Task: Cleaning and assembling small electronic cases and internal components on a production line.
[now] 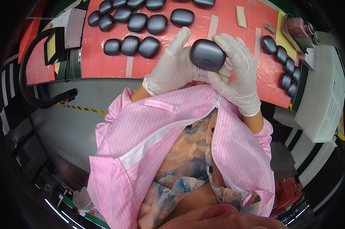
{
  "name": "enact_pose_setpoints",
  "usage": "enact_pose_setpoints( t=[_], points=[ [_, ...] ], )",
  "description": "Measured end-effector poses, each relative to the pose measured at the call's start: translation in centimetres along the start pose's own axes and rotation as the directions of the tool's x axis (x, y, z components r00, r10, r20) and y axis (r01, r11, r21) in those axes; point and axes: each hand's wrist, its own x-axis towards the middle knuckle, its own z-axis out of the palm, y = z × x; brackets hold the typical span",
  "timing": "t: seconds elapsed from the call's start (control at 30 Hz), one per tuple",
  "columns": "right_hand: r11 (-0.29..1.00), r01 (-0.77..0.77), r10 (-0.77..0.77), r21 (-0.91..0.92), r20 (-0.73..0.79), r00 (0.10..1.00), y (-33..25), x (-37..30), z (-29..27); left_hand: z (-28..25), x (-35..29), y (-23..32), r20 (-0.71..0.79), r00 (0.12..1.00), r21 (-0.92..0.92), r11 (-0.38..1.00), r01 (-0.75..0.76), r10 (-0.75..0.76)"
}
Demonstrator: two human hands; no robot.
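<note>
A dark grey, rounded earbud case [207,55] is held up over the near edge of the red work mat [92,66]. My right hand [237,72], in a white glove, grips it by its right side, with fingertips at the top corner and the thumb below. My left hand [170,68], gloved too, is at the case's left, its thumb raised away from it. The left fingers pass behind the case, partly hidden, so whether they touch it cannot be seen. Several matching cases [137,22] lie in rows at the far left of the mat.
More cases [281,54] line the mat's right side, near a pink-and-metal container [295,27] and a yellow pad [282,32]. A black flexible hose [25,84] curves down at the left. White stacked trays [321,87] stand at the right. Pale tape strips [213,26] cross the mat.
</note>
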Motion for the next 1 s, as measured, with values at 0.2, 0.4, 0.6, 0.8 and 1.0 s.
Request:
enact_pose_setpoints(
  t=[0.2,0.4,0.6,0.8,1.0],
  points=[
    [0.966,-0.181,0.207,0.183,-0.130,0.970,1.4,-2.2,-0.5,0.4,0.5,-1.4,-0.023,0.858,0.791,0.535,-0.298,0.513],
    [0.999,-0.049,0.049,0.007,-0.146,0.988,1.9,-4.0,-1.4,2.0,2.7,-2.5,0.082,0.915,0.838,0.470,-0.277,0.395],
    [0.938,-0.340,0.279,-0.060,-0.449,0.849,3.6,-8.9,-6.3,5.3,7.6,0.3,0.156,0.982,0.986,0.047,-0.161,0.110],
    [0.609,-0.640,0.411,-0.469,-0.503,0.760,7.6,-12.5,-10.1,3.3,19.2,-1.5,0.514,0.854,0.665,-0.665,-0.341,0.076],
    [0.713,-0.646,0.540,-0.272,-0.376,0.753,7.1,-12.1,-9.5,3.9,22.4,-0.6,0.339,0.916,0.564,-0.733,-0.381,-0.215]
  ],
)
